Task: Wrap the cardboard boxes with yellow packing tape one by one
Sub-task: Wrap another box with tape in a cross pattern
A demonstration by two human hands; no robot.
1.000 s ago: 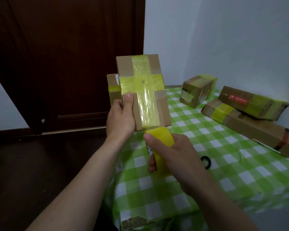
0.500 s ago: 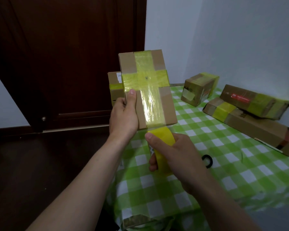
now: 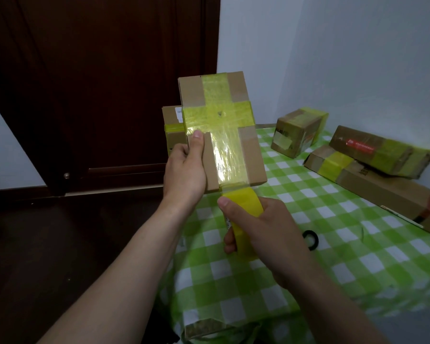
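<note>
My left hand (image 3: pixel 185 170) grips a flat cardboard box (image 3: pixel 252 157) upright above the table's left corner, thumb on its front face. A cross of yellow tape covers that face. Just below the box's bottom edge, my right hand (image 3: pixel 263 232) holds the yellow tape roll (image 3: pixel 245 207), thumb on top. A short strip of tape runs from the roll up onto the box.
The table has a green checked cloth (image 3: pixel 333 244). Taped boxes sit behind: one at the back left (image 3: pixel 173 125), a small one (image 3: pixel 298 131), and two long ones stacked at the right (image 3: pixel 380 151) (image 3: pixel 382 192). A small black ring (image 3: pixel 310 238) lies right of my hand. A dark door (image 3: pixel 97 83) stands left.
The box has tilted slightly, its lower end swinging right. A short strip of tape now shows between roll and box.
</note>
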